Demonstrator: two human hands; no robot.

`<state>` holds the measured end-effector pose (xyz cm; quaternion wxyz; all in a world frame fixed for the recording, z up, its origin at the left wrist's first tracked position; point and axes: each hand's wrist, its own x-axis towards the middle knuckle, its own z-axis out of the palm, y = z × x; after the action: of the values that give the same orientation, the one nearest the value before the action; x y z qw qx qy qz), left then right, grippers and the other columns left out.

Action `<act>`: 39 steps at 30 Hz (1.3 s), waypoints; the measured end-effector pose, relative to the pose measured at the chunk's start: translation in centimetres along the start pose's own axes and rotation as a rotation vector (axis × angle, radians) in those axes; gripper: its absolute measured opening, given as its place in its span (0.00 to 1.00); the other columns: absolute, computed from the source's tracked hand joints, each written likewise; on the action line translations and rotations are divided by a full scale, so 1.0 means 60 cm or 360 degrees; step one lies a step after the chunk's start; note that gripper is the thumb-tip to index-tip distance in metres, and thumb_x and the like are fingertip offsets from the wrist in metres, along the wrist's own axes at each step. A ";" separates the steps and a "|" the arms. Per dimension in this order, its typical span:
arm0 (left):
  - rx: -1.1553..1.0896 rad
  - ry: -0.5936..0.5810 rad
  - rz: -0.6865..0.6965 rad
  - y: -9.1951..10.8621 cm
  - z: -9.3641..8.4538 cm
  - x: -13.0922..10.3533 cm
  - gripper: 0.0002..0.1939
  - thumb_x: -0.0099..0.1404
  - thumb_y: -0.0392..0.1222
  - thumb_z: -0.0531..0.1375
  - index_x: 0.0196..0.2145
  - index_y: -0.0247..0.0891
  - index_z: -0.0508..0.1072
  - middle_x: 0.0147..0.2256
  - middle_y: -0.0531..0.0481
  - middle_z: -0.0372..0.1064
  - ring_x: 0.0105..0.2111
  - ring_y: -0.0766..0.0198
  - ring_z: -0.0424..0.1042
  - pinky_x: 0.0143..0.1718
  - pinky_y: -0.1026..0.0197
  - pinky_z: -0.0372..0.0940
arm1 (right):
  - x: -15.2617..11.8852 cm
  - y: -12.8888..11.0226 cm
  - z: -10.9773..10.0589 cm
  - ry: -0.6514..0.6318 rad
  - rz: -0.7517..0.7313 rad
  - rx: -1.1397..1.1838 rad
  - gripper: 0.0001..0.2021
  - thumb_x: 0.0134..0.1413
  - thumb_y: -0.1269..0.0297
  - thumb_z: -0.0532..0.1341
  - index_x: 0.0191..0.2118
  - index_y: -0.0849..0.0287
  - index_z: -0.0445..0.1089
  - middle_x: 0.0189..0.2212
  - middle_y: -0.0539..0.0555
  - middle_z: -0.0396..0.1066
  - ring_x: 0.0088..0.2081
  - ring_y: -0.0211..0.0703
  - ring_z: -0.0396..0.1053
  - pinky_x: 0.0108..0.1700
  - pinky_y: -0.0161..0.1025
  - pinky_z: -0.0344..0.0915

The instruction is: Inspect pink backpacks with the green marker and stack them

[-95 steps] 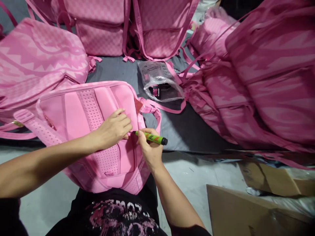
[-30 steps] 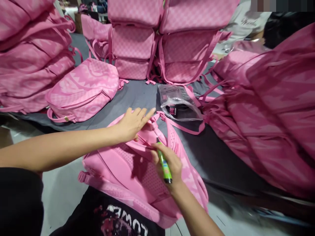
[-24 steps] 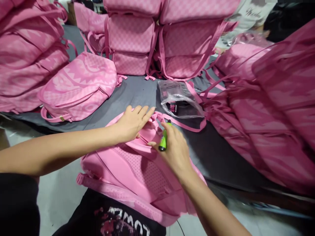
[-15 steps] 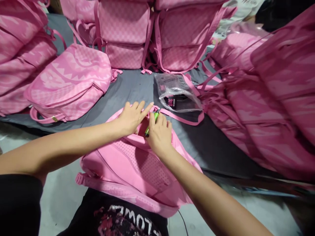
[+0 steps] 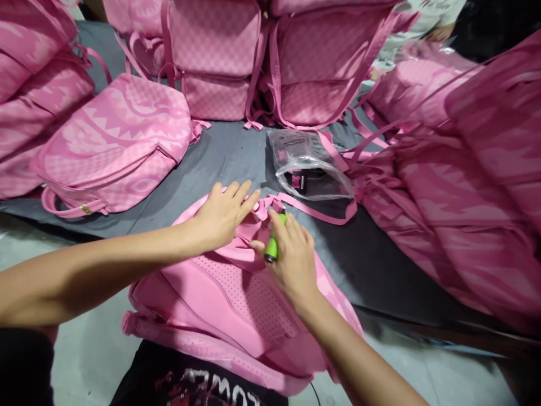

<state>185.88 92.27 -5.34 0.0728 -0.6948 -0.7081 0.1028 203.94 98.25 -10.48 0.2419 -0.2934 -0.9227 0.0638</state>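
A pink backpack (image 5: 249,287) lies across my lap and against the table edge, its dotted back panel towards me. My left hand (image 5: 222,217) rests on the bag's top edge with fingers spread, near a loop of pink strap (image 5: 264,207). Closed in my right hand (image 5: 293,248) is a slim bright-green tool with a black end (image 5: 274,242); its kind I cannot make out. Its far tip is beside the strap at the top of the bag. Part of the tool is hidden behind my fingers.
On the grey-covered table (image 5: 228,152) lies a clear plastic bag (image 5: 313,169) with dark tags inside. Another pink backpack (image 5: 127,141) lies at left. Upright checked backpacks (image 5: 215,51) stand behind, and stacked ones (image 5: 469,180) fill the right. A person's hand (image 5: 442,31) shows at the far right.
My right hand has moved towards me and slightly right with the green tool, which has turned to show more of its body. My left hand has shifted slightly down and stays on the bag.
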 end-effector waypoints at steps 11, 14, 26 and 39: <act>-0.0079 -0.0098 -0.0008 0.000 -0.010 0.008 0.40 0.63 0.42 0.61 0.68 0.35 0.49 0.69 0.36 0.43 0.60 0.44 0.56 0.52 0.47 0.56 | 0.009 -0.009 -0.060 -0.0421 -0.0056 0.0863 0.08 0.59 0.61 0.63 0.43 0.55 0.74 0.37 0.53 0.79 0.37 0.45 0.76 0.43 0.43 0.69; -0.0086 -0.0111 0.0001 -0.001 -0.013 0.009 0.39 0.63 0.41 0.61 0.68 0.35 0.49 0.69 0.36 0.44 0.59 0.44 0.57 0.51 0.47 0.57 | 0.023 0.001 -0.061 -0.0534 -0.0219 0.0708 0.09 0.59 0.64 0.63 0.45 0.54 0.75 0.39 0.54 0.79 0.39 0.46 0.76 0.44 0.45 0.68; -0.0108 -0.0153 0.0019 -0.007 -0.007 0.016 0.39 0.63 0.43 0.59 0.68 0.37 0.49 0.68 0.37 0.45 0.59 0.43 0.56 0.52 0.47 0.57 | 0.021 -0.028 -0.044 -0.0404 -0.0218 0.0593 0.07 0.58 0.67 0.61 0.42 0.55 0.75 0.37 0.53 0.80 0.38 0.46 0.76 0.44 0.45 0.64; -0.0173 -0.0135 0.0046 -0.013 -0.007 0.015 0.38 0.64 0.43 0.60 0.67 0.36 0.50 0.68 0.36 0.45 0.60 0.43 0.56 0.54 0.47 0.56 | 0.020 -0.037 -0.040 -0.0368 -0.0150 0.0572 0.07 0.58 0.65 0.61 0.42 0.55 0.74 0.36 0.53 0.80 0.37 0.46 0.76 0.43 0.45 0.64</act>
<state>185.22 93.20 -4.78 0.0035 -0.7028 -0.7050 0.0945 203.12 97.05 -7.29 0.1857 -0.1929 -0.9307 0.2492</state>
